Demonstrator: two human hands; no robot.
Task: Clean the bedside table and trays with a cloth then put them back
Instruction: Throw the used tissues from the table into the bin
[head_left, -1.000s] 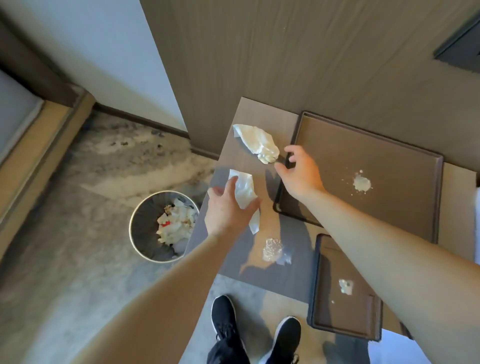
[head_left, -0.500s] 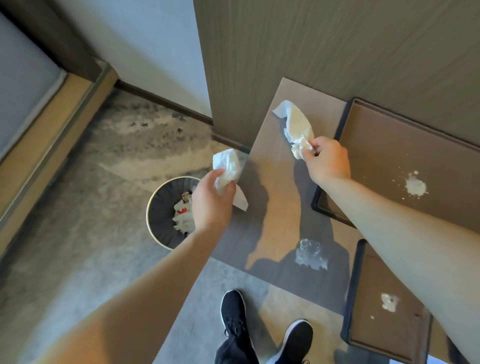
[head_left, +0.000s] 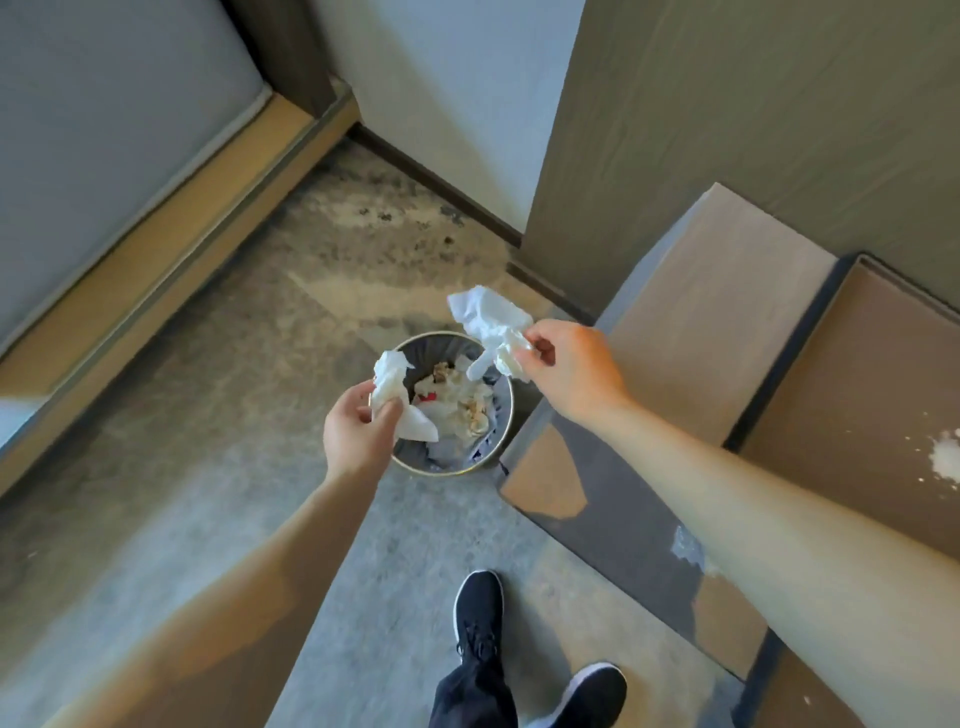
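Both hands hover above the bin (head_left: 451, 402), each pinching a crumpled tissue: the left hand (head_left: 358, 434) holds its wad (head_left: 396, 397) over the near rim, the right hand (head_left: 574, 371) its wad (head_left: 491, 325) over the far rim, the surface (head_left: 691, 332) just right.

Two hands — left hand (head_left: 358, 436) and right hand (head_left: 576, 371) — and two crumpled tissues, a left tissue (head_left: 397, 400) and a right tissue (head_left: 491, 325), one per hand. One bin (head_left: 498, 441) on the floor. One bench (head_left: 691, 332). One tray (head_left: 857, 364) in view. Two shoes — near shoe (head_left: 478, 613) and far shoe (head_left: 592, 686).
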